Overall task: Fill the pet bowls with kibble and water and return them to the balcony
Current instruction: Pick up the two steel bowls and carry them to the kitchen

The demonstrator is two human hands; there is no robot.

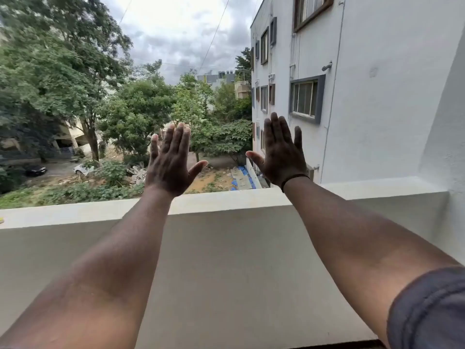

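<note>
Both my arms stretch forward over the balcony's parapet wall (pixel 226 202). My left hand (pixel 171 162) is raised with its back toward me, fingers straight and thumb out, holding nothing. My right hand (pixel 280 157) is held up the same way at about the same height, with a thin dark band at the wrist, and it is empty too. No pet bowl, kibble or water is in view.
The cream parapet runs across the view from left to right. A white apartment building (pixel 364 96) with windows stands close on the right. Beyond the wall are trees (pixel 75 84), parked cars and open ground far below.
</note>
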